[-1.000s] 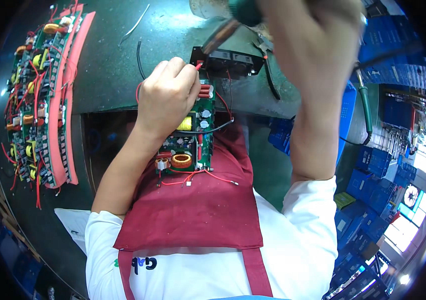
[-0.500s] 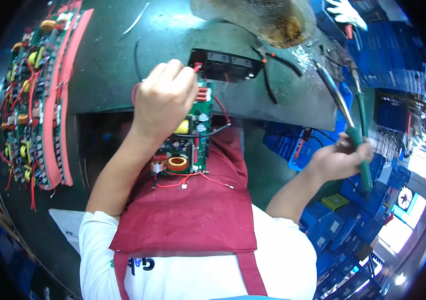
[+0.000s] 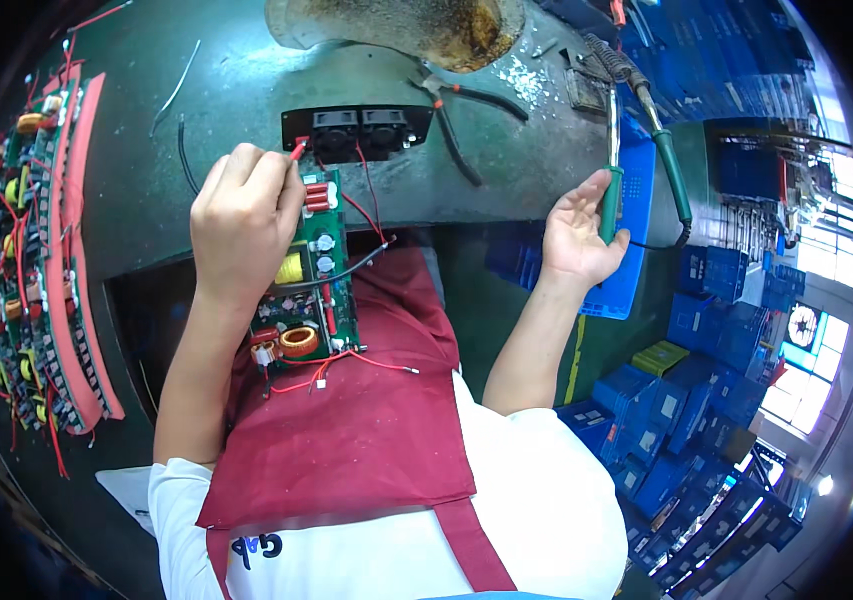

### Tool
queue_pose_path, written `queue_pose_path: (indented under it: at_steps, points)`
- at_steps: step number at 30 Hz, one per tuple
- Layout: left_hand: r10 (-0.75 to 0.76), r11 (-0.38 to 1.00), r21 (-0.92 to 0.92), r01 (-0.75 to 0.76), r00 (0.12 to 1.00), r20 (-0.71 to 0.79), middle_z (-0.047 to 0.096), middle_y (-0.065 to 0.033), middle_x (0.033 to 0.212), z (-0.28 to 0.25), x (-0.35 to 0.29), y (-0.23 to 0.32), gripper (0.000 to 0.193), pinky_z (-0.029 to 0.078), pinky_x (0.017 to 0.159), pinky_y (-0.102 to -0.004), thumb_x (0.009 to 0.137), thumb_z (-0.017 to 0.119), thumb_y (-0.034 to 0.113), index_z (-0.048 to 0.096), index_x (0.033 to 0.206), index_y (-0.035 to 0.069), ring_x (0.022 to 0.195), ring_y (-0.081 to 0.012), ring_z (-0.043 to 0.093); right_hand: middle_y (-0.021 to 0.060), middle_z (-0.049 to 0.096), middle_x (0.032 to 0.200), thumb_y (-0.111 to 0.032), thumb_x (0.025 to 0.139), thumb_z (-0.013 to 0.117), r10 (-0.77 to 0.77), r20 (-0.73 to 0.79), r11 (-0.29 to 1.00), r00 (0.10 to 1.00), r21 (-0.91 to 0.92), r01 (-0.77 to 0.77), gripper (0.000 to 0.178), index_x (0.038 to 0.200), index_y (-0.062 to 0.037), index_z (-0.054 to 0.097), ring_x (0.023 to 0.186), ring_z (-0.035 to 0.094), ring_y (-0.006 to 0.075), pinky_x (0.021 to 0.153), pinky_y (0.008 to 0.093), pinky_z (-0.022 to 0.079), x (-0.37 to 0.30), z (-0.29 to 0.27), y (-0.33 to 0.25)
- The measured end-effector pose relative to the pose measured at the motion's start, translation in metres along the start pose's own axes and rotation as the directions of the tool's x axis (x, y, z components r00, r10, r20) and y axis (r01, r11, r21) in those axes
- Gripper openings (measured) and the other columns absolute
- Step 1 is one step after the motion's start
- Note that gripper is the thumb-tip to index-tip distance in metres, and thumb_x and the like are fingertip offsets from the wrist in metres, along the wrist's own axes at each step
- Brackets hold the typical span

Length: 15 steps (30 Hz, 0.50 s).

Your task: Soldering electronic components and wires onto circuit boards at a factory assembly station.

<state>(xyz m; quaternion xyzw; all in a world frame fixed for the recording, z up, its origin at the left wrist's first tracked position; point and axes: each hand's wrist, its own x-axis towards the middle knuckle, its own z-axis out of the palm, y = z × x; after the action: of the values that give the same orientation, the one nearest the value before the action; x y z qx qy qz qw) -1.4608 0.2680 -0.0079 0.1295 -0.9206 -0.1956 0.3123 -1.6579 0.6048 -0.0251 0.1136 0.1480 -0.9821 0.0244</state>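
My left hand (image 3: 246,210) is closed in a pinch at the far end of a green circuit board (image 3: 344,300). A short red wire (image 3: 298,150) sticks out from its fingertips, beside a black panel (image 3: 296,126) with two small fans. The board lies partly over the table edge and my red apron, bearing a yellow coil, a copper ring coil and loose red wires. My right hand (image 3: 583,245), palm upward, holds a soldering iron (image 3: 610,205) by its green handle, its metal shaft pointing away. The fingers of my left hand hide part of the board.
A second green-handled soldering iron (image 3: 673,178) rests in a coiled stand (image 3: 608,58) at the right. Pliers (image 3: 454,125) lie beyond the fan panel. Several populated boards with pink strips (image 3: 58,260) stand at the left. A blue tray (image 3: 636,230) lies beneath the right hand.
My right hand has moved left and away from me, and the soldering iron has swung more upright. My left hand stays by the fan panel. The whole view has shifted.
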Motion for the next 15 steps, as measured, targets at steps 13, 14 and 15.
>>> queue_pose_path:
  at_steps: [13, 14, 15]
  points:
    - [-0.01, 1.0, -0.019, 0.01, 1.0, 0.011, 0.064, -0.0101, 0.087, 0.001, 0.001, 0.003, 0.012, 0.055, 0.071, -0.0438, 0.089, 0.08, 0.005, 0.067, 0.087, 0.004, 0.079, -0.0313, 0.066, 0.0223, 0.065, 0.153, -0.069, 0.111, 0.03, 0.086, 0.012, 0.977, 0.996, 0.193, -0.087, 0.089, 0.156, 0.006, 0.051, 0.133, 0.069, 0.0362, 0.095, 0.0472, 0.063, 0.014, -0.003, -0.005]
    - [-0.014, 1.0, -0.026, 0.014, 1.0, 0.011, 0.065, -0.0101, 0.087, 0.001, 0.001, 0.006, 0.011, 0.056, 0.072, -0.0439, 0.089, 0.08, 0.005, 0.069, 0.088, 0.004, 0.08, -0.0313, 0.067, 0.0219, 0.065, 0.153, -0.069, 0.111, 0.03, 0.102, -0.002, 0.976, 0.995, 0.195, -0.1, 0.09, 0.156, 0.0055, 0.051, 0.132, 0.069, 0.0355, 0.095, 0.0472, 0.064, 0.013, -0.001, -0.007]
    - [-0.007, 0.999, -0.036, 0.008, 1.0, 0.015, 0.065, -0.0101, 0.087, 0.002, 0.001, 0.008, 0.011, 0.056, 0.072, -0.0439, 0.089, 0.08, 0.005, 0.069, 0.088, 0.004, 0.08, -0.0313, 0.067, 0.0215, 0.065, 0.153, -0.07, 0.111, 0.029, 0.118, -0.017, 0.974, 0.993, 0.198, -0.112, 0.091, 0.157, 0.005, 0.051, 0.131, 0.07, 0.0349, 0.094, 0.0473, 0.064, 0.014, 0.0, -0.006]
